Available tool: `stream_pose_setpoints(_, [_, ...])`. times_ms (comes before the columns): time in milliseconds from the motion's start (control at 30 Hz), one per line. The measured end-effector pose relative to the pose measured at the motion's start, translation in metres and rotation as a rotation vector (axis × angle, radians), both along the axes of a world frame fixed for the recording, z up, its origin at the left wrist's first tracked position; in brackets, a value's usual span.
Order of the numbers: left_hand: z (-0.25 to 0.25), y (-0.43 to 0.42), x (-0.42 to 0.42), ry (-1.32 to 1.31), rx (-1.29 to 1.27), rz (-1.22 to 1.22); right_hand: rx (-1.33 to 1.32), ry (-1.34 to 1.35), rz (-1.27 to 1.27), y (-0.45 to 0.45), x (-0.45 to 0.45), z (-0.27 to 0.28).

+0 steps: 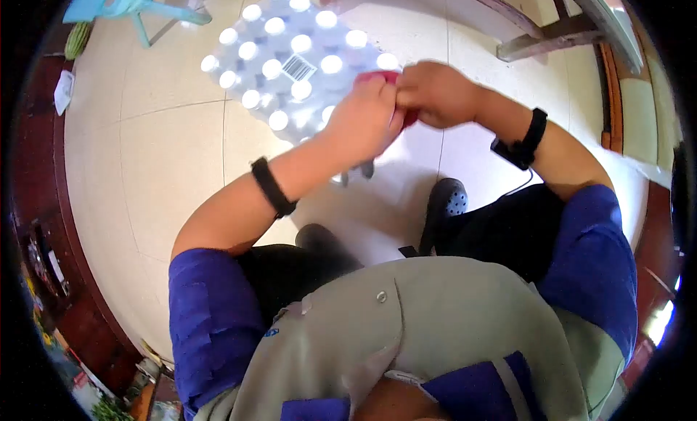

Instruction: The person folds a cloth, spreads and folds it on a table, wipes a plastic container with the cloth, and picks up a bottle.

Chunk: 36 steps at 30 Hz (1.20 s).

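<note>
My left hand (369, 119) and my right hand (438, 94) meet in front of me, both closed on a small red thing (411, 118). It looks soft, perhaps cloth or plastic, but my fingers cover most of it, so its kind is unclear. Just beyond and to the left of my hands, a shrink-wrapped pack of bottles (287, 94) with white caps stands on the floor. A black-and-white barcode label (298, 68) shows on its top. My left hand overlaps the pack's near right corner in the view; whether it touches the wrap cannot be told.
Pale floor tiles (167, 167) surround my dark clogs (446, 200). A turquoise plastic stool (138, 7) stands at the upper left, wooden furniture legs (544, 47) at the upper right. Dark red cabinets (43, 181) line the left edge, with a green striped gourd (78, 40) beside them.
</note>
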<state>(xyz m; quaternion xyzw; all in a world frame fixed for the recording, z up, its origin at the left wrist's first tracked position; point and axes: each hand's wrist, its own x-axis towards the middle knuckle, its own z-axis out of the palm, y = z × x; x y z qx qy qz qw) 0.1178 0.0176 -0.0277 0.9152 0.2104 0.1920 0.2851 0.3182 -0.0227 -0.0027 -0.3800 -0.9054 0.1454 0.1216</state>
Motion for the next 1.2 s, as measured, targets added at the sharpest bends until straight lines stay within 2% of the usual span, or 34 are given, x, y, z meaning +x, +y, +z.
stream_pose_setpoints(67, [-0.001, 0.016, 0.033, -0.05, 0.051, 0.047, 0.058, 0.05, -0.099, 0.007, 0.025, 0.004])
stream_pose_setpoints(133, [-0.006, 0.03, 0.059, -0.169, 0.173, 0.066, 0.136, -0.057, -0.228, 0.015, 0.044, -0.007])
stream_pose_setpoints(200, [-0.002, 0.037, 0.06, 0.003, 0.087, 0.12, 0.177, -0.119, -0.372, 0.021, 0.044, -0.02])
stream_pose_setpoints(233, [-0.001, 0.042, 0.058, 0.007, 0.088, 0.102, 0.199, -0.139, -0.4, 0.024, 0.038, -0.02])
stream_pose_setpoints(333, [0.02, 0.047, 0.033, 0.084, 0.042, 0.065, 0.138, 0.038, -0.39, 0.022, 0.021, -0.006])
stream_pose_setpoints(400, [0.025, 0.04, 0.0, 0.204, 0.046, 0.01, 0.024, 0.13, -0.415, 0.005, -0.01, -0.02])
stream_pose_setpoints(433, [0.027, 0.036, -0.013, 0.243, 0.03, -0.032, -0.071, 0.206, -0.346, -0.003, -0.021, -0.018])
stream_pose_setpoints(500, [0.034, 0.023, -0.027, 0.34, -0.023, -0.078, -0.092, 0.19, -0.276, -0.018, -0.034, -0.016])
stream_pose_setpoints(533, [0.039, 0.016, -0.029, 0.338, -0.126, -0.087, -0.108, 0.195, -0.242, -0.022, -0.039, -0.018])
stream_pose_setpoints(600, [0.041, 0.001, -0.032, 0.369, -0.136, -0.03, -0.087, 0.241, -0.21, -0.026, -0.04, -0.022])
stream_pose_setpoints(700, [0.034, -0.021, -0.022, 0.253, -0.058, 0.002, -0.06, 0.23, -0.116, -0.024, -0.026, -0.032])
stream_pose_setpoints(833, [0.024, -0.025, -0.003, 0.232, 0.021, -0.008, -0.022, 0.216, -0.151, -0.026, -0.007, -0.029])
stream_pose_setpoints(933, [0.012, -0.021, 0.016, 0.173, 0.102, -0.03, -0.071, 0.161, -0.243, -0.027, 0.011, -0.027])
stream_pose_setpoints(1067, [0.007, -0.008, 0.05, 0.129, 0.111, -0.054, 0.033, 0.302, -0.472, -0.029, 0.03, -0.038])
stream_pose_setpoints(1133, [-0.001, 0.005, 0.066, 0.061, 0.159, -0.064, -0.034, 0.23, -0.61, -0.025, 0.038, -0.038])
stream_pose_setpoints(1200, [-0.002, 0.013, 0.073, 0.126, 0.146, -0.039, -0.083, 0.153, -0.657, -0.019, 0.046, -0.03])
